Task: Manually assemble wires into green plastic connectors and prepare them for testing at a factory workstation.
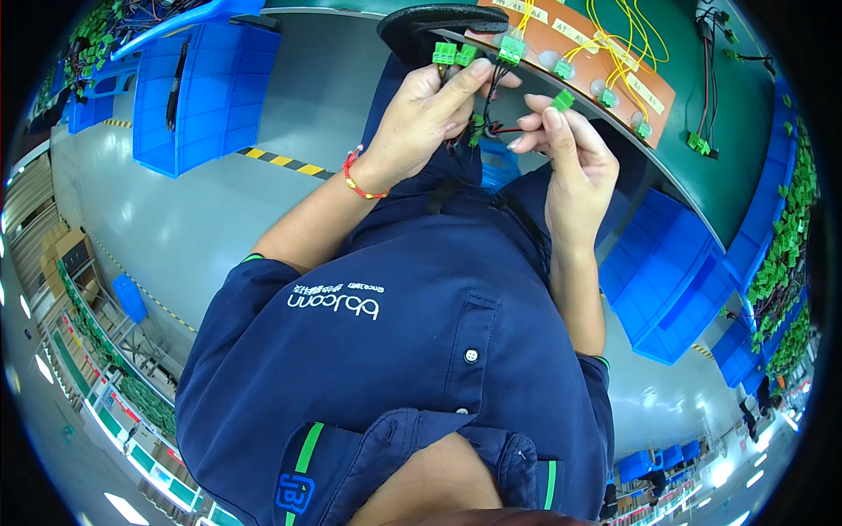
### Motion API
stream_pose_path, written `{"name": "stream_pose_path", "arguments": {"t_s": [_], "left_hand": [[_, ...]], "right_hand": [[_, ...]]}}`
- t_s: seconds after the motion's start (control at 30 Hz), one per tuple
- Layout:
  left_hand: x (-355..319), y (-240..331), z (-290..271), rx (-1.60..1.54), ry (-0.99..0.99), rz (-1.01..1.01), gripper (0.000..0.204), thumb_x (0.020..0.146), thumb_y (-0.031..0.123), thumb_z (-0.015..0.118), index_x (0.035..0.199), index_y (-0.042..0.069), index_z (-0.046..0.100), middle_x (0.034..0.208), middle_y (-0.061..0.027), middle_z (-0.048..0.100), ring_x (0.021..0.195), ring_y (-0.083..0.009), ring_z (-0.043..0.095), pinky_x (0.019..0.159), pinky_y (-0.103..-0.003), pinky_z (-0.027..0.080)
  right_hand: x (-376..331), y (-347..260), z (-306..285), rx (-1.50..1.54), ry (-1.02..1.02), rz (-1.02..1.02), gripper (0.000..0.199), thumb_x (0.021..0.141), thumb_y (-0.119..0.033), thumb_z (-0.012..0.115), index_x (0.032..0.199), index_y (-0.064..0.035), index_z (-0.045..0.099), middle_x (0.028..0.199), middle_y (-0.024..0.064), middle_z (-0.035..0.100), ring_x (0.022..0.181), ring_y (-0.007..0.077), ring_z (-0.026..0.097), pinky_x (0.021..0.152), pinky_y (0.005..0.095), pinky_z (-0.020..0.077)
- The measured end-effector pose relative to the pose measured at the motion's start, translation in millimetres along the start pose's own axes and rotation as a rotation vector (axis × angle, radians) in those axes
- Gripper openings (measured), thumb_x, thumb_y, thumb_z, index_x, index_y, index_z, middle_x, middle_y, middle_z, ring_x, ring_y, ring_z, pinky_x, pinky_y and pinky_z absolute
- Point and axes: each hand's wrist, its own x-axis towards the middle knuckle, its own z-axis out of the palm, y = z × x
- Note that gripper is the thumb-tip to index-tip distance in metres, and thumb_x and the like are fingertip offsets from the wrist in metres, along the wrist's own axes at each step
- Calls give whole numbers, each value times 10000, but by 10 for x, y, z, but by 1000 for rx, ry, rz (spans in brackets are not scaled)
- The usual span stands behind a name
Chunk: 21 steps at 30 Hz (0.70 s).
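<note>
My left hand (430, 118) is closed, with thumb and fingertips pressed together round the dark wires of a wire harness. Two green terminal connectors (445, 54) stick up above its fingers. Between my hands, another green connector (476, 131) hangs on dark and red wires. My right hand (574, 162) pinches a small green connector (563, 99) between thumb and forefinger, its other fingers curled. A larger green connector (510, 50) sits at the near edge of an orange-brown board (605, 44), with yellow wires above it and black wires below. Whether it is plugged in, I cannot tell.
Several green sockets with yellow wires (605, 96) line the board on the green table (702, 188). A black-wired harness (698, 143) lies to its right. Blue bins (202, 105) stand at left and blue bins (662, 263) at right. Green connectors (794, 202) are heaped far right.
</note>
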Motion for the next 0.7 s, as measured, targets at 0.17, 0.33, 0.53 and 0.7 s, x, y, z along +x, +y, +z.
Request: {"name": "stream_pose_path", "arguments": {"t_s": [0.17,0.33,0.53,0.7], "left_hand": [[-142,-125,-60,28,14,-172,314,1013,291,517,1116,30,659,636,92,433,499,8,295,444,-189,240],[-220,-191,-94,152,-118,-276,275,982,289,574,917,36,661,558,95,362,497,-9,263,466,-222,203],[-121,-244,-97,213,-152,-227,217,931,210,650,1093,66,652,810,59,546,669,-19,430,590,-184,376],[-43,-389,-125,214,-244,-117,289,920,161,678,1171,31,620,953,22,606,902,-48,554,812,-218,470]], "right_hand": [[103,-2,19,130,-39,66,282,984,-165,564,1096,76,660,853,93,679,677,129,639,681,246,525],[119,16,-2,333,-119,127,292,982,-138,546,1140,91,632,921,115,671,754,139,648,716,265,534],[-136,25,-20,-258,-145,-334,284,981,-20,497,1222,92,596,1102,160,589,938,217,667,854,304,509],[-207,-46,-115,-561,-169,-529,410,781,142,623,1163,2,679,1043,124,607,880,176,662,776,262,529]]}}
